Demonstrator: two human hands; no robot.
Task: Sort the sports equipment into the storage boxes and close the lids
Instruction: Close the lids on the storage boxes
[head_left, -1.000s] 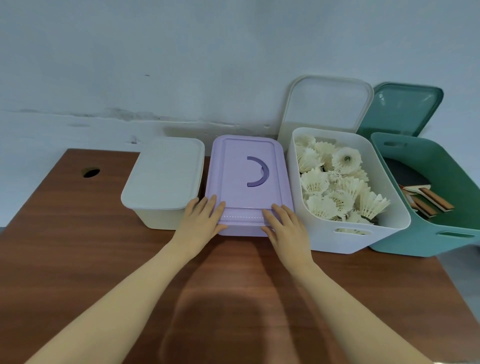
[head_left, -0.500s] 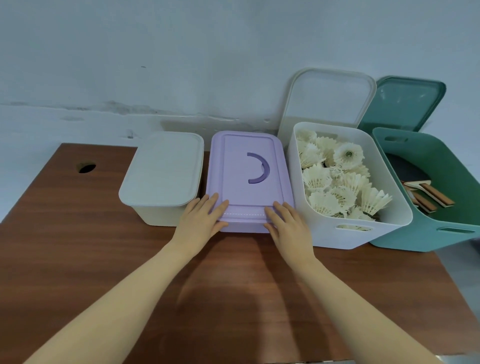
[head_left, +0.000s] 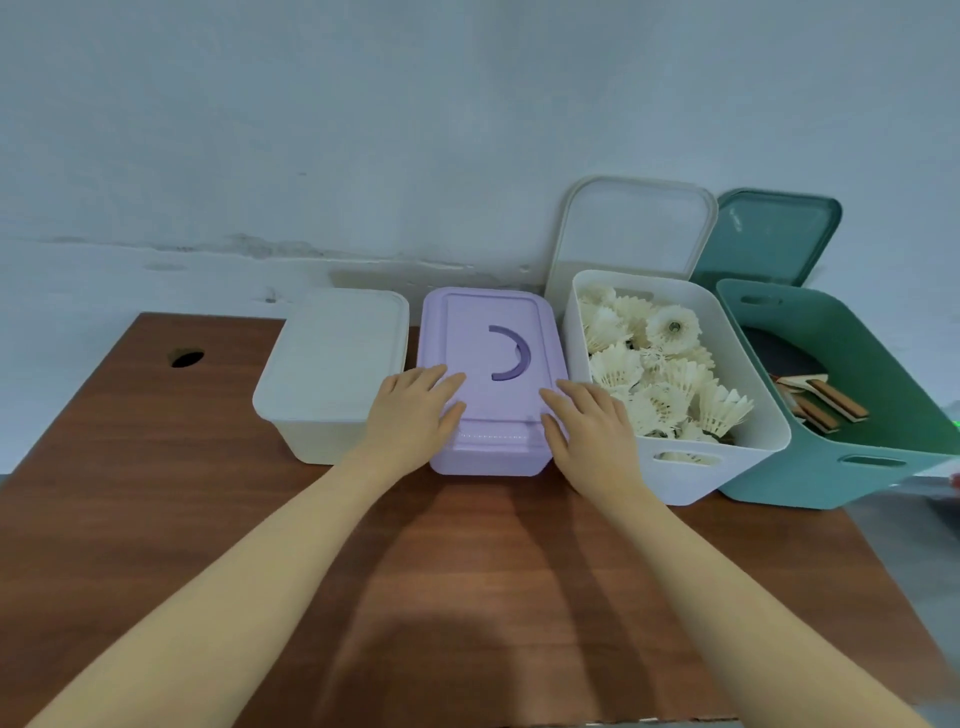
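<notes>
Hands lie flat on the purple box (head_left: 488, 384), which stands closed on the wooden table (head_left: 467, 597) and serves as the landmark for everything else. The left hand (head_left: 410, 410) rests on the near left part of its purple lid (head_left: 483, 343), fingers straight and a little spread, not curled around anything. The right hand (head_left: 587, 431) rests on the near right edge of the same lid, also with straight fingers, and the thumb lies along the front rim. Between the two hands, further back on the lid, sits the darker curved handle (head_left: 511, 351).

Just to the left of the purple box, touching or almost touching it, stands the pale closed box (head_left: 332, 374) with its lid on. Just to the right stands the white open box (head_left: 675, 415), filled with white shuttlecocks (head_left: 660, 374). Behind this box the white lid (head_left: 634, 234) leans upright against the wall (head_left: 363, 130). Further right from the purple box, beyond the white one, is the green open box (head_left: 841, 415); inside it lie some paddles with wooden handles (head_left: 826, 400), only partly visible. The green lid (head_left: 774, 234) leans on the wall behind it. Far left of the purple box, the table has a dark round hole (head_left: 187, 358).
</notes>
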